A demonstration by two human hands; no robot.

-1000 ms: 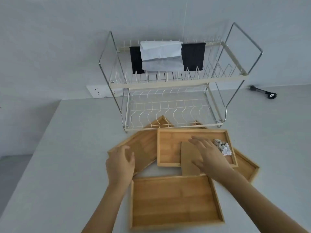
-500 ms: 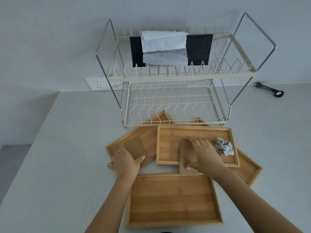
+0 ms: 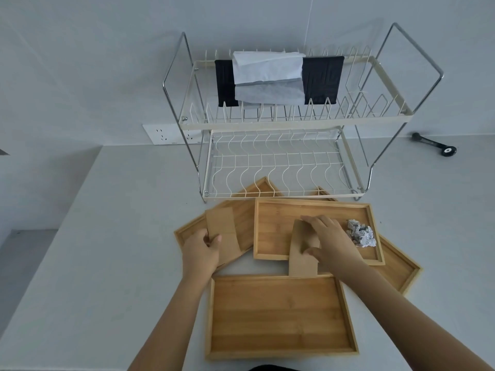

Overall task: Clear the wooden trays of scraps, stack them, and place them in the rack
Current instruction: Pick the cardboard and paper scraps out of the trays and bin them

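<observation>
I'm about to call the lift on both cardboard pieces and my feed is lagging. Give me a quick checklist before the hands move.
1. Left hand pinching the left cardboard piece: ok.
2. Right hand on the right cardboard piece: ok, though full grip: cannot tell.
3. Crumpled paper ball removed from the middle tray: not ok.
4. Near tray free of scraps: ok.
5. Lower rack shelf free for trays: ok.
6. Trays stacked: not ok, overlapping loosely.

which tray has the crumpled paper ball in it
The middle tray, just in front of the rack. The crumpled paper ball lies in its right end beside the right hand; no other tray holds a ball.
</observation>
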